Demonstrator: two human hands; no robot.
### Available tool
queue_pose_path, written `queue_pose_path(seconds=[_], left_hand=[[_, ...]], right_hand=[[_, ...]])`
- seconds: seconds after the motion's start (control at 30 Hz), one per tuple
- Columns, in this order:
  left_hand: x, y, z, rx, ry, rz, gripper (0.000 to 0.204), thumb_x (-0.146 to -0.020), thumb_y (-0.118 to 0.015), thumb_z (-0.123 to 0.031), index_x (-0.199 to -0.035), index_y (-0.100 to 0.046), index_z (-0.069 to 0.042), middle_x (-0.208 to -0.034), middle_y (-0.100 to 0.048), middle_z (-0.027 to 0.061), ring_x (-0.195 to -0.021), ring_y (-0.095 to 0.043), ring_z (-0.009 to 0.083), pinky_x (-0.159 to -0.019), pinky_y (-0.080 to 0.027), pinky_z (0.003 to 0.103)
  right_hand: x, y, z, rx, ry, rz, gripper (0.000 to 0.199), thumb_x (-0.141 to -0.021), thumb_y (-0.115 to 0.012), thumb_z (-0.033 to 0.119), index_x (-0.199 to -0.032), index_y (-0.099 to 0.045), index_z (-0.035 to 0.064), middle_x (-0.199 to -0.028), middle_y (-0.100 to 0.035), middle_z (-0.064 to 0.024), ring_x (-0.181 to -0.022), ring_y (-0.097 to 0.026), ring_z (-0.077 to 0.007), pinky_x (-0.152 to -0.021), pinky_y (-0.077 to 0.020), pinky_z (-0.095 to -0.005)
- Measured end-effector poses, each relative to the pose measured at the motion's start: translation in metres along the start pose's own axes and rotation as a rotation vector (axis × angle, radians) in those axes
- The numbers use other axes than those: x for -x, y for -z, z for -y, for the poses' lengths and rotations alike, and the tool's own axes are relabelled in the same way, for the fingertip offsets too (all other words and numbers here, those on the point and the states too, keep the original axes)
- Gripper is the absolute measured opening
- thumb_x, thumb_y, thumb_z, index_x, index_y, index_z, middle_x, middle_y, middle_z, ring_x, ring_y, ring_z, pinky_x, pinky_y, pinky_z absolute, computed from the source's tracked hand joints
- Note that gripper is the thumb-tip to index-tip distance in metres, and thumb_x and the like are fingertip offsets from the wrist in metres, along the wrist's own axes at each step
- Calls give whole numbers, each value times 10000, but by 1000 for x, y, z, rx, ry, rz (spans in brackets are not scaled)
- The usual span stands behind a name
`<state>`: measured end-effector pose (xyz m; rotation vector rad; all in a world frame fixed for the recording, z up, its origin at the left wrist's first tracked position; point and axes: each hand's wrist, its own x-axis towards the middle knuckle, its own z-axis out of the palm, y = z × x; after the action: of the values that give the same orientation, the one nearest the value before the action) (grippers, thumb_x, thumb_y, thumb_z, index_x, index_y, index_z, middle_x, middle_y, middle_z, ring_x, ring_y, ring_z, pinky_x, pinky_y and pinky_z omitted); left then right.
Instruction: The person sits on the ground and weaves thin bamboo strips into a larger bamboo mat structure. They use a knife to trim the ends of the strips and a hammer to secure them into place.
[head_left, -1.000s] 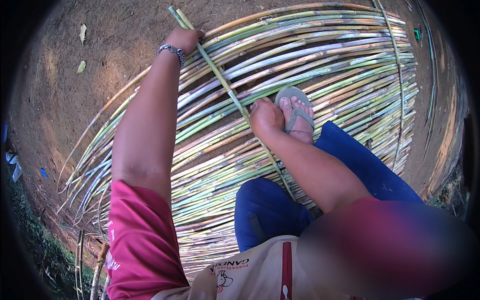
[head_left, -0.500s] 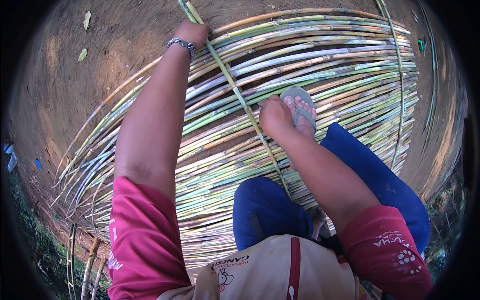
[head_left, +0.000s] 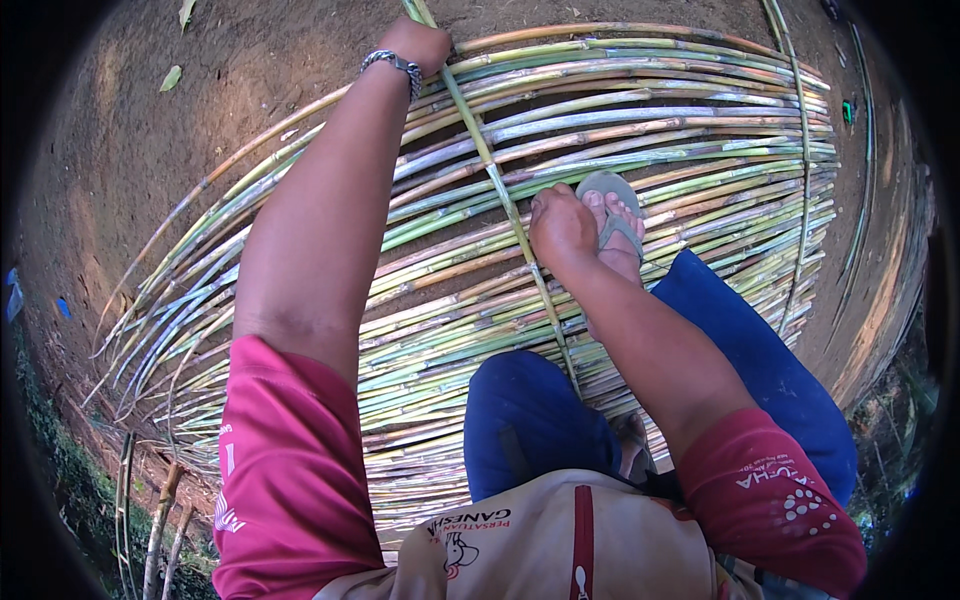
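Note:
Long, thin cane-like poles (head_left: 620, 125), green, tan and whitish, lie side by side on the ground in front of me. A green split crosspiece (head_left: 495, 180) runs over and across them, from the far edge toward my knee. My left hand (head_left: 415, 45) is wrapped round the far end of this crosspiece, where two strips stick out past the fist. Just right of the crosspiece, my right hand (head_left: 562, 225) is closed low over the poles, its fingers curled down. What it grips is hidden beneath it. My sandalled foot (head_left: 615, 215) presses on the poles beside that hand.
A second crosspiece (head_left: 803, 130) spans the poles near their right ends. Loose thin strips (head_left: 866, 150) lie farther right on bare brown soil (head_left: 270, 70). Several cut stalks (head_left: 160, 525) stand at the lower left near grass. A dry leaf (head_left: 171, 78) lies at the upper left.
Both hands have shifted slightly right in the picture, and the left sits a little farther up. The view has moved a little too. The left hand keeps its hold on the crosspiece.

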<state>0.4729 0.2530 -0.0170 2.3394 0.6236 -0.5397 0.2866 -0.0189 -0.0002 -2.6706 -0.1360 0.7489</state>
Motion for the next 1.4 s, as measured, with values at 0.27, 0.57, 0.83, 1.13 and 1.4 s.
queue_pose_path(seconds=[0.27, 0.57, 0.83, 1.13, 1.4], left_hand=[[7, -2, -2, 13, 5, -46, 490, -864, -756, -353, -1135, -756, 54, -1072, -762, 247, -991, -750, 343, -906, -568, 421], [17, 6, -8, -14, 9, -41, 512, -869, -734, -341, -1198, -734, 52, -1147, -742, 264, -1055, -738, 362, -953, -563, 417], [20, 5, -16, 87, 39, -17, 467, -864, -676, -267, -1189, -725, 65, -1143, -738, 272, -1051, -738, 370, -926, -577, 425], [10, 4, -4, -40, -37, 96, 457, -893, -646, -324, -1149, -746, 40, -1179, -735, 247, -1081, -726, 362, -955, -560, 437], [61, -3, 20, 9, -323, -531, 652, -885, -742, -458, -1301, -678, 41, -1136, -744, 245, -1019, -720, 368, -953, -539, 436]], right_hand=[[2, -5, -6, -52, 17, -67, 143, -904, -641, 138, -841, -749, 69, -1013, -693, -158, -931, -693, -361, -850, -547, -454], [2, 4, 2, -100, -41, -11, 165, -932, -614, 144, -854, -740, 72, -1041, -688, -155, -950, -681, -391, -855, -541, -484], [-5, 8, 4, 0, 46, 69, 117, -899, -632, 105, -887, -748, 100, -1055, -693, -133, -980, -701, -377, -871, -554, -482], [-21, 19, -27, 169, 199, 192, 211, -863, -630, 41, -995, -778, 112, -1061, -724, -124, -1016, -707, -359, -888, -562, -449], [-25, 30, -22, 222, 377, 177, 160, -834, -632, 40, -921, -758, 85, -1022, -715, -124, -953, -710, -366, -846, -568, -462]])
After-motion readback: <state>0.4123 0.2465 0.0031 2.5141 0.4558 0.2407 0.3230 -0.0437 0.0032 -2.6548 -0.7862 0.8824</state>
